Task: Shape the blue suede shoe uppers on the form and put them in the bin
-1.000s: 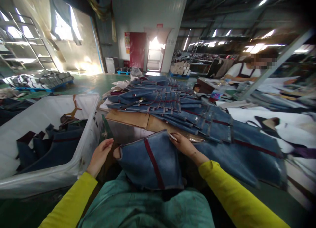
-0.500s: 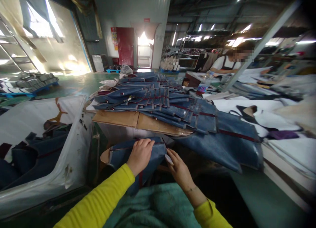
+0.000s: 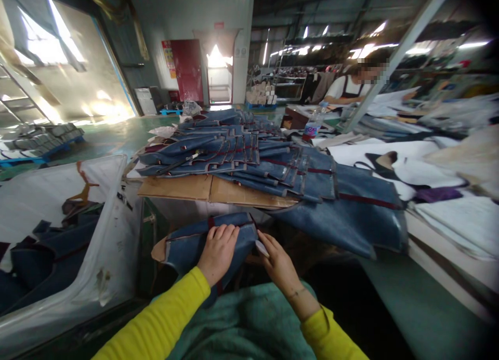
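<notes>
A blue leather piece (image 3: 191, 245) with a dark red stripe lies in front of me, over something with a tan rounded end (image 3: 159, 251) at its left. On top of it my left hand (image 3: 220, 251) is closed, fingers together and bent over the leather; its thumb is hidden. My right hand (image 3: 278, 261) is closed at the piece's right edge, around a small tool with a pale rounded end (image 3: 262, 248). A thin dark tip shows beside the leather's upper right corner. The tool's exact kind is not clear.
Beyond my hands, a heap of similar blue leather pieces (image 3: 234, 147) rests on cardboard (image 3: 175, 187). To the left stands a white bin (image 3: 120, 230) holding more blue pieces. White material (image 3: 452, 225) lies at right. A co-worker (image 3: 346, 90) is behind a slanted post (image 3: 390, 69).
The view has shifted slightly, so the surroundings sit further left. Both hands keep nearly the same places on the blue leather piece.
</notes>
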